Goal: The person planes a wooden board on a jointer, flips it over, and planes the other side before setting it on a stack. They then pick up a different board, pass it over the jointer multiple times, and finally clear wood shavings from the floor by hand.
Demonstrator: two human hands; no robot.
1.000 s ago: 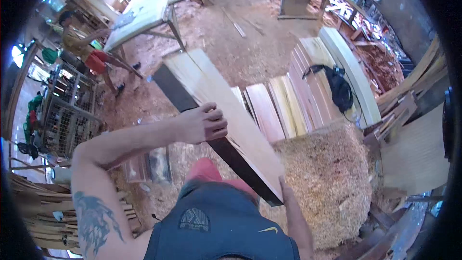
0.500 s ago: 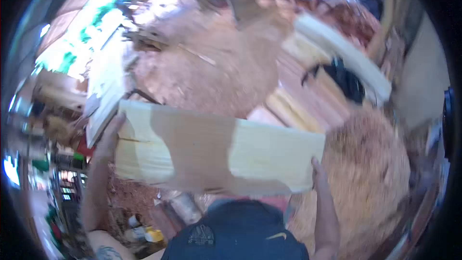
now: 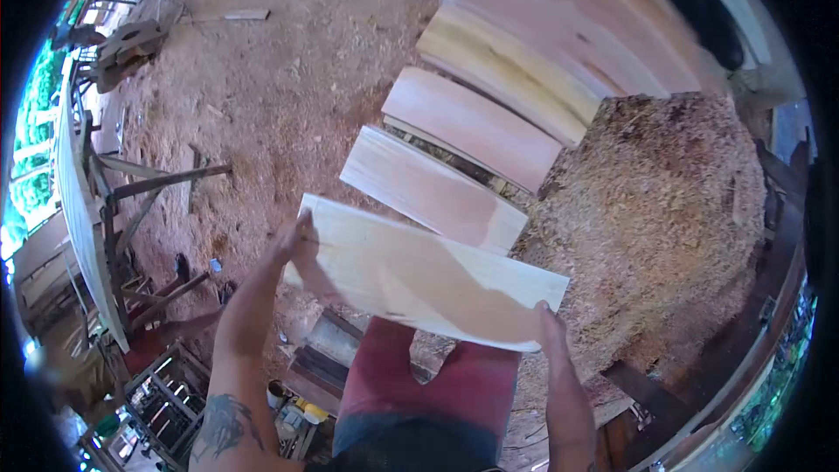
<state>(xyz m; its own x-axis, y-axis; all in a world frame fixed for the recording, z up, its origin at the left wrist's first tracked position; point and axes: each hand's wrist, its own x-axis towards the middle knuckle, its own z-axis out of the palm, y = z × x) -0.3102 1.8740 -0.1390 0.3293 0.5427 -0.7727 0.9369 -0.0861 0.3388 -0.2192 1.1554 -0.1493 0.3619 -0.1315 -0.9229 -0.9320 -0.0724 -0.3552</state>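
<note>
A wide pale wooden board (image 3: 419, 275) is held up in front of my body, tilted slightly down to the right. My left hand (image 3: 295, 236) grips its left end, with the fingers partly hidden. At the right end my right hand (image 3: 549, 325) is closed on the edge, its thumb showing on the face. Just beyond the held board lies a shorter pale board (image 3: 433, 188). Behind that one is a pinkish board (image 3: 472, 127), followed by a yellowish board (image 3: 507, 65).
A heap of wood shavings (image 3: 655, 227) rises on the right. Sawdust covers the ground (image 3: 280, 79). On the left a long plank (image 3: 80, 210) rests on wooden supports. A black object (image 3: 686, 0) lies on planks at the upper right. A yellow item (image 3: 310, 411) sits low by my legs.
My view has turned and tilted downward, bringing the row of boards and my legs into clearer view. Both hands still hold the board, now farther right at its left end.
</note>
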